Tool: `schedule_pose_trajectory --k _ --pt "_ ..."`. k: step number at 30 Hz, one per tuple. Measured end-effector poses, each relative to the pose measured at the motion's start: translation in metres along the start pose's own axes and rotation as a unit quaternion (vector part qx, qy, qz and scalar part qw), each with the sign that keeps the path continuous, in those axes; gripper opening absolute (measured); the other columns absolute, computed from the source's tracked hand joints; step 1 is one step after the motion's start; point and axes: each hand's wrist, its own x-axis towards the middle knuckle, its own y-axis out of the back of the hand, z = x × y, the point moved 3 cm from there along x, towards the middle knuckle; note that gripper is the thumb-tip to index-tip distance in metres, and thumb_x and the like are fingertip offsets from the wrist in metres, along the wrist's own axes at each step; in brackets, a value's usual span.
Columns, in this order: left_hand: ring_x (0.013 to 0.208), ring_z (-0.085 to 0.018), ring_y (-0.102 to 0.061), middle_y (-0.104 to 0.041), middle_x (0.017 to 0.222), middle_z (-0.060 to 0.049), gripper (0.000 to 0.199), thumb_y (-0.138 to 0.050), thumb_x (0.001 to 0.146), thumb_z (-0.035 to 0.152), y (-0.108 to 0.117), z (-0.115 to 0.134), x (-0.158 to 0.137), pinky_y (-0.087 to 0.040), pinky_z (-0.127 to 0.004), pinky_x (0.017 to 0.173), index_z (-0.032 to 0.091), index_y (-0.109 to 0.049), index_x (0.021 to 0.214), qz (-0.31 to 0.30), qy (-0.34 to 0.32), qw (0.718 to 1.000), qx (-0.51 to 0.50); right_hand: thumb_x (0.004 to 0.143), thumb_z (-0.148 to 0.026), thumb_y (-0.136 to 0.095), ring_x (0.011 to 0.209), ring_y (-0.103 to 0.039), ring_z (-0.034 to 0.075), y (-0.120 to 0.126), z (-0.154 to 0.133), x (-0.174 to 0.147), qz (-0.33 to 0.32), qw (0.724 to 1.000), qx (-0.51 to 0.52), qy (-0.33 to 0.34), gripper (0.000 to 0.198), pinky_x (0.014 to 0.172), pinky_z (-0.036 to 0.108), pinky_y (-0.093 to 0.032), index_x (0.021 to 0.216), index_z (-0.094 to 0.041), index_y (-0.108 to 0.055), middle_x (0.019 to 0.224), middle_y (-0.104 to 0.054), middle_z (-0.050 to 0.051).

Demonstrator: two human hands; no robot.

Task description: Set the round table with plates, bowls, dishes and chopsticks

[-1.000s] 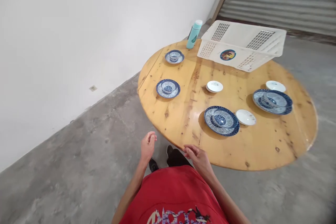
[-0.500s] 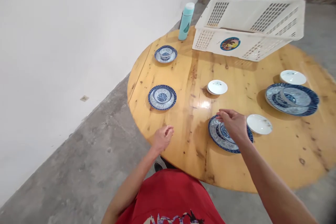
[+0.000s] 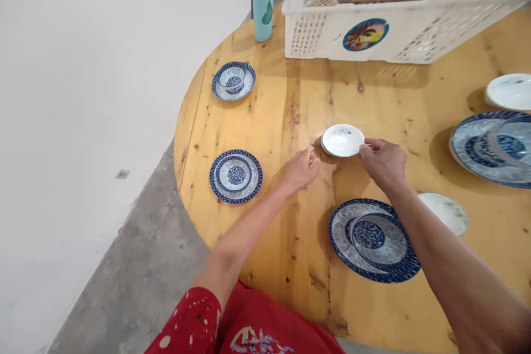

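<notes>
Wooden table (image 3: 286,254): right fingers (image 3: 374,145) pinch white bowl (image 3: 342,140); left fingers (image 3: 312,158) curled narrow nearby.

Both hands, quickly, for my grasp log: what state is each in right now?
Left hand: loosely closed, nothing visible in it.
Right hand: at the right rim of the white bowl; whether it grips cannot be told.

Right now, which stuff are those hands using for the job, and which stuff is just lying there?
Part of the job:
small white dish, with the right hand at its rim and the left hand close by
perhaps the other white dishes and blue-and-white plates

Probably just lying there:
turquoise bottle
white basket, though I can't be sure
</notes>
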Motion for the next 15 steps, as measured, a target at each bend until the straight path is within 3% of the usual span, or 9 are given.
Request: schedule_pose_trajectory --k 5,9,15 --pt "0.107 -0.025 -0.065 -0.072 0.113 -0.011 0.040 -0.047 0.095 0.026 -0.007 0.008 0.029 -0.050 -0.039 0.099 0.015 -0.057 0.132 -0.038 -0.001 0.999 -0.014 0.084 -0.024 -0.054 0.081 -0.062 0.021 0.000 -0.011 -0.004 0.015 0.999 0.002 -0.028 0.042 0.081 0.030 -0.042 0.118 -0.011 -0.075 0.087 -0.073 0.012" --pt "0.101 -0.023 -0.066 -0.072 0.105 -0.007 0.033 -0.048 0.094 0.023 -0.009 0.011 0.033 -0.050 -0.038 0.096 0.020 -0.058 0.125 -0.043 -0.006 0.998 -0.038 0.082 -0.023 -0.057 0.083 -0.063 0.021 -0.003 -0.015 -0.008 0.039 0.998 0.010 -0.038 0.043 0.085 0.031 -0.044 0.118 -0.011 -0.075 0.088 -0.074 0.012" --pt "0.100 -0.024 -0.066 -0.071 0.109 -0.010 0.032 -0.050 0.096 0.021 -0.013 0.019 0.032 -0.051 -0.038 0.093 0.015 -0.055 0.126 -0.031 -0.011 0.999 -0.027 0.079 -0.019 -0.059 0.078 -0.061 0.019 0.007 -0.019 -0.014 0.090 0.995 0.018 -0.031 0.036 0.084 0.033 -0.047 0.109 -0.006 -0.076 0.089 -0.072 0.014"
